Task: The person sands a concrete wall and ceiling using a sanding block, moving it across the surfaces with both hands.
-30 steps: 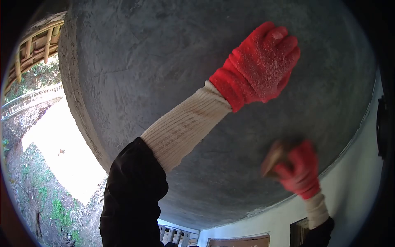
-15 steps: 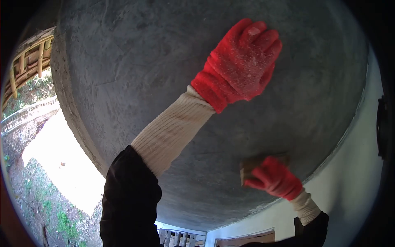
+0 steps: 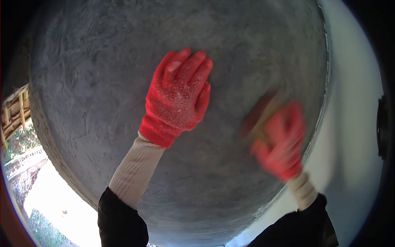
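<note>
Left hand (image 3: 177,99) flat on the grey wall (image 3: 222,173), fingers extended! Right hand (image 3: 284,142), blurred, grips the brown block (image 3: 262,114) at its ten o'clock, past three o'clock from the left.

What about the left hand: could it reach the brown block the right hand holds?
Probably yes: only bare grey surface shows between the left hand and the brown block, though the right hand covers part of it.

Stretches wide in grey, mottled concrete (image 3: 230,177), rough along the left edge. Bears the flat left hand (image 3: 179,96). Hard to tell whether touching the blurred block (image 3: 261,114).
</note>
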`<state>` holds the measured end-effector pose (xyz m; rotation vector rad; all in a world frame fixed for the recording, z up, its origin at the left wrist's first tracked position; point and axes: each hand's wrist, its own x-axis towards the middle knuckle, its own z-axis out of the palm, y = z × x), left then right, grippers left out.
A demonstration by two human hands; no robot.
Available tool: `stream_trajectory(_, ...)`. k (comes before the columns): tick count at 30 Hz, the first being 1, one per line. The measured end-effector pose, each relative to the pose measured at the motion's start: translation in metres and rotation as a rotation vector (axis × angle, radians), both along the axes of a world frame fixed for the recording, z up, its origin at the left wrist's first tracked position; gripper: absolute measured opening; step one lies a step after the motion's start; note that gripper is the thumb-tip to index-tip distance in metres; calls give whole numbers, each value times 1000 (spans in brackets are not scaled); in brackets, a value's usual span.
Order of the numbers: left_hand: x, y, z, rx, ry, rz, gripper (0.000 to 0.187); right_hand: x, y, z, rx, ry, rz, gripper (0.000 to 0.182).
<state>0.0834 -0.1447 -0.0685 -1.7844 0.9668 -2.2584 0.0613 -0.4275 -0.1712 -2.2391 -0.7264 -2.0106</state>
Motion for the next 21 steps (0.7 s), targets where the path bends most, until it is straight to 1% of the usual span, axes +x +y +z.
stream_trajectory(1, -1, -1, -1, 3, 11, 31, 42, 10, 21, -47, -220, -264, -56, 78)
stream_trajectory(2, -2, -2, -3, 9, 7, 27, 42, 13, 19, -77, -503, -112, 112, 78)
stream_trajectory(3, 0, -1, -4, 7, 3, 25, 43, 16, 17, -90, -780, 36, 285, 78)
stream_trajectory(4, 0, 0, -3, 11, -7, 28, 44, 6, 15, -69, -769, 15, 281, 78)
stream_trajectory(5, -1, 1, -1, 23, -32, 31, 44, -13, 9, -30, -640, 183, 216, 78)
stream_trajectory(6, -3, 1, -2, 14, -2, 38, 44, -19, 2, 2, -507, 349, 152, 78)
stream_trajectory(8, -5, 0, -2, 16, 16, 41, 45, 1, -17, 40, 50, -114, 38, 76)
stream_trajectory(10, -7, -1, -2, -10, 56, 55, 46, 27, -50, 92, 340, -238, 46, 81)
stream_trajectory(11, -7, -1, -2, -4, 49, 55, 46, 35, -60, 108, 346, -246, 46, 81)
stream_trajectory(13, -8, -2, -2, -15, 64, 45, 46, 44, -71, 125, 682, -209, 132, 80)
stream_trajectory(14, -8, -2, -2, -12, 62, 44, 46, 38, -54, 115, 617, -218, 35, 77)
stream_trajectory(16, -7, -1, -1, 1, 65, 33, 46, 4, -5, 72, 359, -173, -13, 66)
stream_trajectory(18, -6, -1, 1, 5, 60, 25, 46, -20, 30, 21, -77, -52, 117, 59)
stream_trajectory(19, -5, -1, -1, 9, 51, 22, 46, -11, 45, -19, -229, 201, 232, 59)
stream_trajectory(20, -5, -1, -4, 13, 57, 15, 46, 1, 54, -47, -375, 450, 347, 59)
stream_trajectory(21, -4, 0, -4, 15, 46, 8, 46, -3, 51, -41, -366, 446, 342, 59)
